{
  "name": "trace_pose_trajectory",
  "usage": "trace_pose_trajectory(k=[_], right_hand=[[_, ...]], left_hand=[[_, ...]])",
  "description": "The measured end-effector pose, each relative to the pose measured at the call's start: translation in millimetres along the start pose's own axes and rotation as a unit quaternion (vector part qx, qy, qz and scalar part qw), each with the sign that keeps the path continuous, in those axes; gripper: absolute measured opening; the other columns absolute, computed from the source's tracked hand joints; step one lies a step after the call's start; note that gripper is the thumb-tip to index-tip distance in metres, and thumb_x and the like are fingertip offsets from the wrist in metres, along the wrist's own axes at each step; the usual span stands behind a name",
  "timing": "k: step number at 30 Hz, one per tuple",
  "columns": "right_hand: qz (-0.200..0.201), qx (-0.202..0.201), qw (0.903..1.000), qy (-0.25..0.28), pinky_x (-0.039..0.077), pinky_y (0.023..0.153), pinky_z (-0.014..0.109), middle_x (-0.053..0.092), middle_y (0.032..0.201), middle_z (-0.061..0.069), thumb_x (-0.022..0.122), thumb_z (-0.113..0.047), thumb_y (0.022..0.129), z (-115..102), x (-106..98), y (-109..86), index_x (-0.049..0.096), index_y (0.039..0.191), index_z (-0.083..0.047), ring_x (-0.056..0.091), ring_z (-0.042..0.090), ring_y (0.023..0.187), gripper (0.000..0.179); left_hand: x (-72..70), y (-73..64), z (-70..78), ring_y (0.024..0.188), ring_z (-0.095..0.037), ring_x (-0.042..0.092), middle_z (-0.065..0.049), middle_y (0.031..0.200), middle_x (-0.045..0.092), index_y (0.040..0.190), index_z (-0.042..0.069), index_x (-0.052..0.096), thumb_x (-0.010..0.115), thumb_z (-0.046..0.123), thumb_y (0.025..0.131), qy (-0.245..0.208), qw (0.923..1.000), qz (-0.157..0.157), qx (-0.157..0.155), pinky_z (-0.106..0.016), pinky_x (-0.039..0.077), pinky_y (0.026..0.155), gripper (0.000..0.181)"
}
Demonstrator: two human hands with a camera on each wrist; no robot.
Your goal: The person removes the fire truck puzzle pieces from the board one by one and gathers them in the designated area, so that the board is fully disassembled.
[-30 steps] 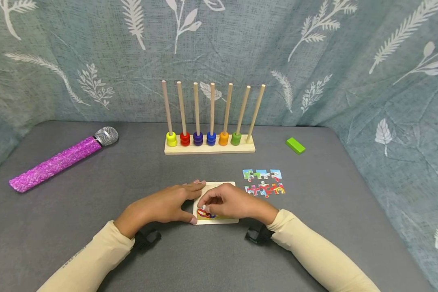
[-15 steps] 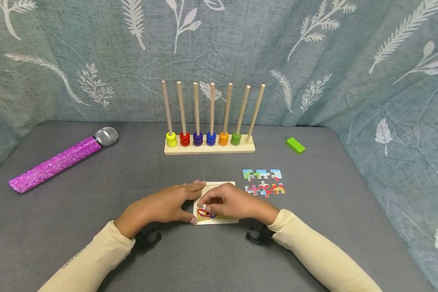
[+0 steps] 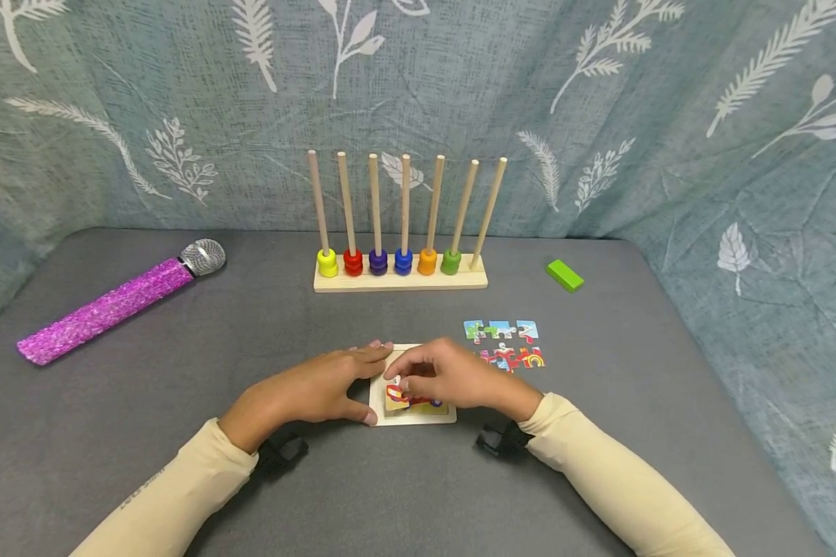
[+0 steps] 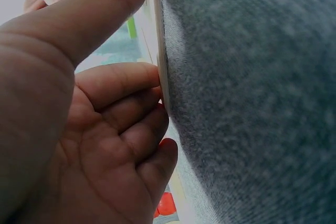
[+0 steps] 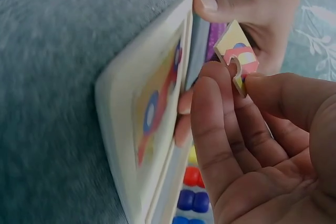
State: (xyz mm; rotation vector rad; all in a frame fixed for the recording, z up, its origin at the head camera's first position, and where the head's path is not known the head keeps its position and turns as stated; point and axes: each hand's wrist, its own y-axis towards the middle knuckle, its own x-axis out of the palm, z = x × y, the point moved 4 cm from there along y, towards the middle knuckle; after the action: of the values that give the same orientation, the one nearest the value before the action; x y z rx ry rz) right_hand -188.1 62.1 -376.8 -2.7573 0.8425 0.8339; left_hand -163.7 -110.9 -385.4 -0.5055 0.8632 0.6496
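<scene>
My right hand [image 3: 453, 377] pinches a small jigsaw piece [image 5: 239, 51] between thumb and fingertips. The piece shows part of a red and yellow picture and is tilted, raised off a shallow wooden puzzle tray [image 3: 418, 422]. Another piece with a red vehicle and blue wheel [image 5: 152, 111] lies inside the tray. At the tray's left side rests my left hand [image 3: 313, 387], thumb at the near corner and fingers by the far part of that edge. The left wrist view shows its fingertips against the tray's thin edge [image 4: 161, 51]. My right hand hides much of the tray from the head view.
Several loose jigsaw pieces [image 3: 505, 357] lie in two rows right of the tray. Behind stands a wooden peg rack [image 3: 400, 284] with coloured beads. A pink sequined microphone [image 3: 111, 309] lies at left, a green block [image 3: 565, 275] at back right. A patterned curtain [image 3: 418, 93] hangs behind.
My right hand has lifted the jigsaw piece from the tray's near left corner and shifted it slightly right and up. My left hand stays at the tray's edge.
</scene>
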Motion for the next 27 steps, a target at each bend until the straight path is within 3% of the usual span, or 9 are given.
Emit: trace_pose_trajectory(k=[7,13,18,27], right_hand=[[0.016,0.023,0.9994,0.020,0.049,0.063,0.024,0.068,0.088,0.001,0.059,0.000,0.094,-1,-13,-10.7,0.069,0.113,0.002,0.056,0.005,0.070,0.022],[0.040,0.048,0.9976,0.030,0.053,0.068,0.026,0.070,0.094,0.001,0.059,0.001,0.094,6,-24,-23.6,0.070,0.112,0.001,0.063,0.010,0.077,0.021],[0.056,0.040,0.9972,0.029,0.054,0.071,0.029,0.069,0.101,0.006,0.059,0.003,0.093,11,-31,-32.1,0.069,0.110,0.004,0.063,0.011,0.081,0.020],[0.071,0.047,0.9963,0.007,0.051,0.066,0.027,0.069,0.093,0.001,0.060,0.003,0.092,17,-40,-43.7,0.071,0.108,0.001,0.062,0.011,0.077,0.019]], left_hand=[[0.2,1.8,-0.2,0.141,-0.034,0.027,-0.014,0.155,0.031,0.143,-0.003,0.045,0.080,0.031,0.081,0.003,0.9998,-0.010,-0.017,-0.052,0.028,0.109,0.078],[-0.5,2.0,1.8,0.141,-0.035,0.028,-0.017,0.153,0.033,0.141,-0.005,0.047,0.081,0.029,0.081,0.007,0.9999,-0.006,-0.004,-0.050,0.030,0.109,0.076],[-2.2,1.2,3.7,0.139,-0.037,0.031,-0.019,0.152,0.035,0.137,-0.006,0.051,0.081,0.026,0.081,0.021,0.9998,-0.001,0.007,-0.049,0.032,0.108,0.071],[-2.5,2.9,8.9,0.138,-0.037,0.033,-0.019,0.149,0.039,0.133,-0.005,0.057,0.080,0.027,0.082,0.030,0.9995,0.007,0.001,-0.050,0.033,0.107,0.064]])
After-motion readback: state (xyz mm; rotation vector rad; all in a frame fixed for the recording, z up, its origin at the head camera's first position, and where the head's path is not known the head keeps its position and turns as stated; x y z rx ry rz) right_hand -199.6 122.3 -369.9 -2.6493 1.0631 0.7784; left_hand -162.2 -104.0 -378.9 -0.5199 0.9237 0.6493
